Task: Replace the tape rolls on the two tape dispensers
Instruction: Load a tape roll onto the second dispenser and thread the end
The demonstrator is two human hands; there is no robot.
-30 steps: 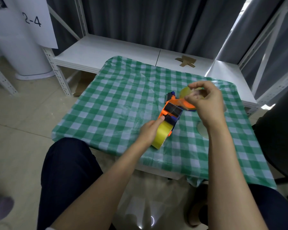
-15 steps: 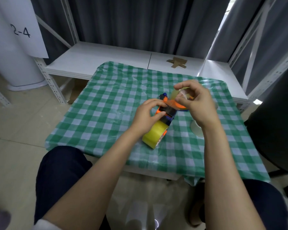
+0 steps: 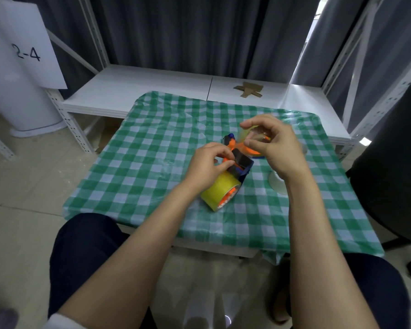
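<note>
Yellow tape roll [image 3: 220, 192] sits on the near end of the dispenser [image 3: 244, 170], mid-table. The left hand [image 3: 208, 165] has moved up off it and now pinches the black flap [image 3: 241, 160], probably to thread the tape. At 1 o'clock, the right hand [image 3: 274, 143] grips a pale roll [image 3: 250, 134].

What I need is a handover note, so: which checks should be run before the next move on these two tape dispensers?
1. Yellow tape roll mounted on the near dispenser: ok.
2. Left hand pinches that dispenser's front end: ok.
3. Right hand curled round the pale tape roll at the far dispenser: ok.
4. Pale tape roll fully seated on its hub: cannot tell, the fingers hide it.
5. Yellow tape's end threaded to the cutter: cannot tell.
6. Near dispenser resting on the checked tablecloth: ok.
</note>
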